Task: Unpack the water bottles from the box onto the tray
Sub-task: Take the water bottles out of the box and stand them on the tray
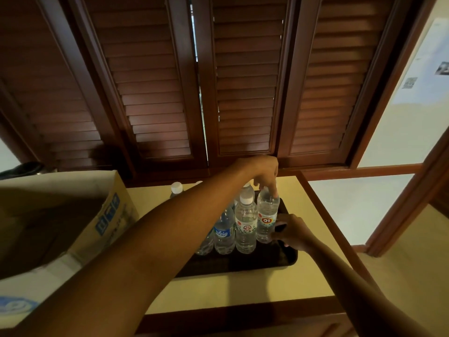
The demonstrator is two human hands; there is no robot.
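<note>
A dark tray (255, 262) lies on the cream table top, with several clear water bottles upright on it. My left hand (263, 172) reaches across and grips the top of the rightmost bottle (266, 218), which stands on the tray. My right hand (292, 231) steadies the same bottle low on its right side. Beside it stand a white-capped bottle (246, 224) and a blue-labelled bottle (224, 233). The open cardboard box (97, 215) sits at the left; my forearm hides part of the bottle row.
Another capped bottle (176, 189) stands behind my arm. Brown louvred shutters (218, 93) close off the wall behind the table. The table has a wooden rim (325, 210) on the right, with floor beyond it. A dark object (21, 170) lies behind the box.
</note>
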